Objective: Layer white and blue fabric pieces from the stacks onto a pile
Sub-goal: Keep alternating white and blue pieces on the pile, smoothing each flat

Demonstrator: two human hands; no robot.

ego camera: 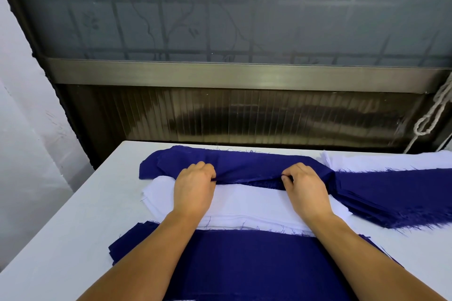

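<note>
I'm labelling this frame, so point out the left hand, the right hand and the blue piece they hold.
left hand point(194, 187), head view, back of hand.
right hand point(307, 187), head view, back of hand.
blue piece point(247, 166), head view, middle between the hands.

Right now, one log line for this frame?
left hand: pinching blue fabric piece edge | right hand: pinching same edge | piece: over white fabric pile | table: more blue, white stacks

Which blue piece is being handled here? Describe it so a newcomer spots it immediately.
On the white table, look at the far blue piece by the window, beyond the white stack. Unlike the other blue fabric, both hands pinch its near edge.
</note>
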